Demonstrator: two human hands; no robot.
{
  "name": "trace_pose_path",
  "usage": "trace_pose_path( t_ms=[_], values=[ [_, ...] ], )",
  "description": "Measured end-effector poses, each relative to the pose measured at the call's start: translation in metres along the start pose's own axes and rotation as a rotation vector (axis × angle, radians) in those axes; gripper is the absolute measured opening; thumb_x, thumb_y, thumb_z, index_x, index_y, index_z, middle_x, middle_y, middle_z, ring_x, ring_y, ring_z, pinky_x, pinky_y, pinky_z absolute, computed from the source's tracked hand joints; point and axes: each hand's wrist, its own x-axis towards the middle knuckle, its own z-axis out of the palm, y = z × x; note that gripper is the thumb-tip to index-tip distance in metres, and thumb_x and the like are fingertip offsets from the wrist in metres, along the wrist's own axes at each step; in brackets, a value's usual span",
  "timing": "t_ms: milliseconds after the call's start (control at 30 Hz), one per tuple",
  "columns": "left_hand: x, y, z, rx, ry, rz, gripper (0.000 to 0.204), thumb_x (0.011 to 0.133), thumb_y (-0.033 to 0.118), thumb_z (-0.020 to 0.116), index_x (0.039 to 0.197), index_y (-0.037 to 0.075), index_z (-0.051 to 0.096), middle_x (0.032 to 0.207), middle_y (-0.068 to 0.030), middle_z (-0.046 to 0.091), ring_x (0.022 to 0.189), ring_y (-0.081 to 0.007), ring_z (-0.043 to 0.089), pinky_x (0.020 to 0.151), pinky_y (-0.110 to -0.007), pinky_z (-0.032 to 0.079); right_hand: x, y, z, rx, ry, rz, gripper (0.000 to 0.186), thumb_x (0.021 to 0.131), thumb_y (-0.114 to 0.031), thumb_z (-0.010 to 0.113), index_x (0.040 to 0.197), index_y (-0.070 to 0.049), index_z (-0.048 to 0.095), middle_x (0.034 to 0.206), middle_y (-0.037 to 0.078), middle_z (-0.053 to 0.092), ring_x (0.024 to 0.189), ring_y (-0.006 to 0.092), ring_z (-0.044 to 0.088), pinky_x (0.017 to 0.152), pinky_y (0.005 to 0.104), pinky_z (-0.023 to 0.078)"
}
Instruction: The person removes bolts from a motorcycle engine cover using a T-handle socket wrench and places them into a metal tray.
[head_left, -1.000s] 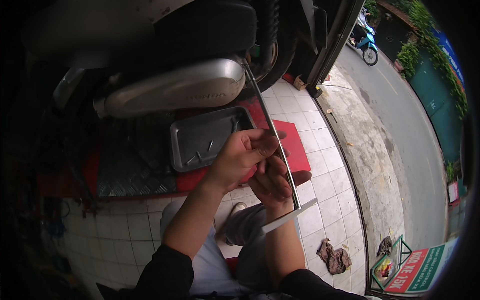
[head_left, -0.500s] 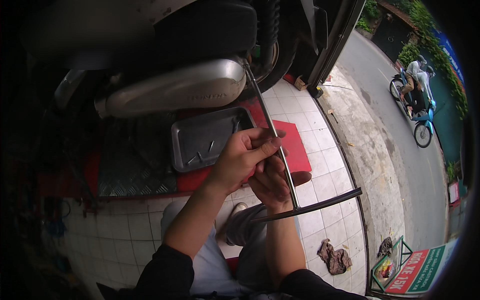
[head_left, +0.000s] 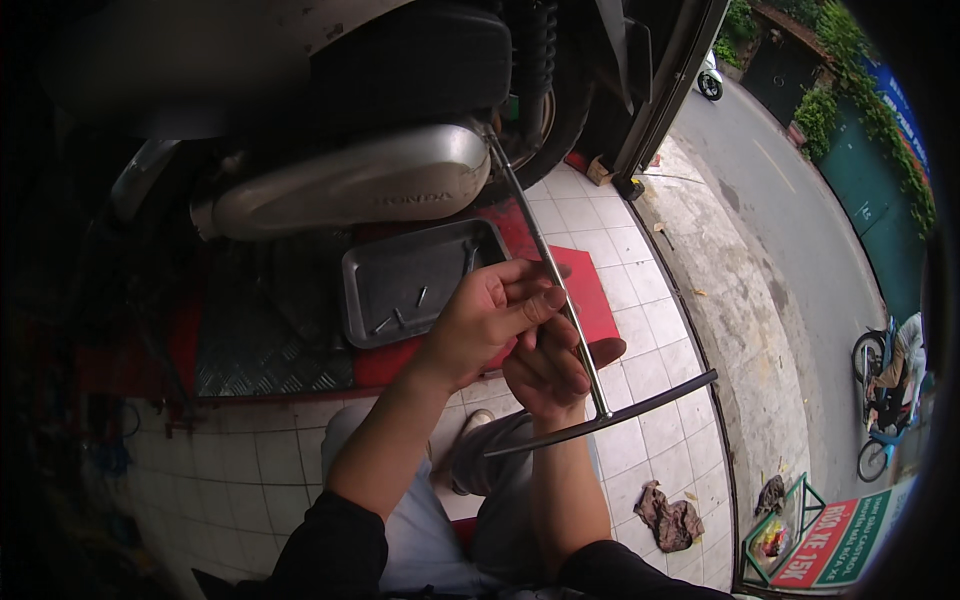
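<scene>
A long T-handle wrench (head_left: 534, 232) slants from the rear end of the motorbike's silver engine cover (head_left: 350, 187) down toward me. Its tip meets the bike by the rear wheel; the exact seat there is too dark to make out. My left hand (head_left: 492, 315) pinches the shaft midway between thumb and fingers. Just below it, my right hand (head_left: 548, 372) has its palm turned up and its fingers curled against the shaft. The dark, slightly curved crossbar (head_left: 655, 398) lies across my right wrist. In the dark metal tray (head_left: 370, 275) beneath the bike are several small bolts (head_left: 422, 296).
A red platform (head_left: 598, 305) with a dark tread plate (head_left: 270, 350) sits under the bike. White floor tiles (head_left: 640, 345) surround it. A crumpled brown rag (head_left: 668, 518) lies at right, near a green-framed sign (head_left: 835, 540). Beyond the doorway, a motorbike with riders (head_left: 890, 390) is on the street.
The wrench's crossbar has turned slightly, its left end coming nearer me. Both hands stay on the shaft. Outside, the ridden motorbike has moved nearer and a white scooter has appeared.
</scene>
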Motion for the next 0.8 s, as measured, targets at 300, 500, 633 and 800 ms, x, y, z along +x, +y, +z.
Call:
trace_pose_path(
  t_ms=[300,500,633,800],
  values=[
    [-0.001,-0.003,-0.002,-0.161,0.054,-0.078,0.03,0.092,0.016,0.064,0.114,-0.004,0.062,0.092,-0.0112,0.071,0.059,-0.0018,0.057,0.048,-0.014,0.039,-0.005,0.001,0.007,-0.229,0.076,0.044,0.06,0.087,-0.052,0.065,0.104,0.005,0.057,0.055,-0.003,0.053,0.047,0.0059,0.047,0.05,0.0208,0.037],
    [0.002,-0.003,-0.001,-0.183,0.001,-0.03,0.032,0.092,0.017,0.064,0.116,-0.004,0.06,0.093,-0.0114,0.07,0.062,-0.0027,0.058,0.05,-0.014,0.04,-0.001,0.003,-0.001,-0.041,-0.024,-0.005,0.037,0.091,-0.04,0.066,0.107,-0.008,0.056,0.061,-0.008,0.064,0.053,0.0028,0.051,0.061,0.0235,0.038],
    [-0.002,0.005,0.001,-0.03,0.032,-0.059,0.037,0.091,0.017,0.065,0.12,-0.005,0.057,0.098,-0.0144,0.069,0.064,-0.0073,0.063,0.051,-0.013,0.042,-0.001,0.006,0.002,-0.032,0.062,-0.037,0.044,0.089,-0.045,0.066,0.108,-0.007,0.056,0.058,-0.008,0.061,0.053,0.0025,0.05,0.063,0.024,0.04],
    [-0.004,0.004,0.004,-0.135,0.166,-0.125,0.036,0.09,0.014,0.065,0.119,-0.005,0.058,0.088,-0.0089,0.068,0.063,-0.0072,0.063,0.052,-0.013,0.044,0.003,0.013,0.011,-0.101,0.132,-0.033,0.053,0.088,-0.051,0.065,0.095,0.002,0.06,0.06,0.001,0.056,0.051,0.0091,0.05,0.05,0.0227,0.034]
  ],
)
